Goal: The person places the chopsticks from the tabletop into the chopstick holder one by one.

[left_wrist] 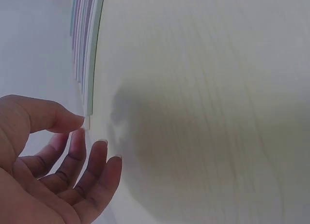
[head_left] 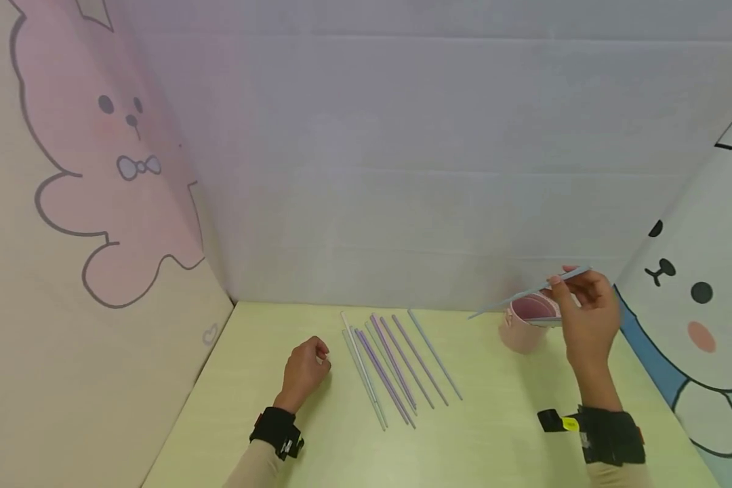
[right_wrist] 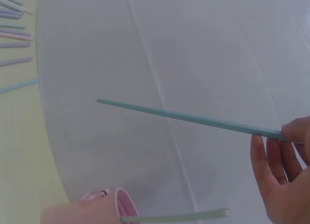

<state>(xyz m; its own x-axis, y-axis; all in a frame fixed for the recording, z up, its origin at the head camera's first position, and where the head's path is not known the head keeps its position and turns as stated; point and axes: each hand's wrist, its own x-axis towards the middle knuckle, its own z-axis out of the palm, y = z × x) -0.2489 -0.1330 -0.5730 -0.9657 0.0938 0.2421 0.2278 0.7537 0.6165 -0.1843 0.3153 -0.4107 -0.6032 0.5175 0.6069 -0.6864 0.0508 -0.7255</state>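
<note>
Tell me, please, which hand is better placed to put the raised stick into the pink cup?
Probably the right hand: it pinches the raised stick near the pink cup. The left hand holds nothing and is beside the loose sticks, clearly farther from the cup.

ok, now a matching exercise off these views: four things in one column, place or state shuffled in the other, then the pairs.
Things
1. Cup
2. Held stick
3. Loose sticks
4. Left hand

Place or state
a. lying on the table
b. holding nothing
c. bluish, pinched in the right hand
d. pink, with a pale green stick in it

Pairs
1-d, 2-c, 3-a, 4-b
</note>
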